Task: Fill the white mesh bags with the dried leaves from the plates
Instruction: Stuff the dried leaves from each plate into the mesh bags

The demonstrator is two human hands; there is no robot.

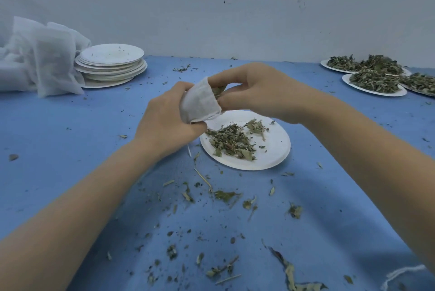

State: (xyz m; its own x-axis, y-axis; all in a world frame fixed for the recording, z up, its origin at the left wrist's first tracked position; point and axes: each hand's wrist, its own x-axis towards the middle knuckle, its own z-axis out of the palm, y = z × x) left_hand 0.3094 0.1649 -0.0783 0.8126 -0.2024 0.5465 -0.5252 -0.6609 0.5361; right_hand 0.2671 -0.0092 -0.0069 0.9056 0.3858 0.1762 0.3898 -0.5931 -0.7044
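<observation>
My left hand point(164, 123) grips a small white mesh bag point(200, 104) by its lower part, above the table's middle. My right hand point(256, 90) pinches a clump of dried leaves point(217, 91) at the bag's open mouth, fingers curled round the rim. Just below both hands lies a white paper plate point(275, 149) with a loose heap of dried green leaves point(231, 142) on its left half. The inside of the bag is hidden.
A stack of used paper plates point(110, 64) stands at the back left beside a pile of white mesh bags point(40, 60). Three plates heaped with dried leaves point(374, 78) sit at the back right. Leaf crumbs point(223, 196) litter the blue table cover point(70, 149). A white wall closes the back.
</observation>
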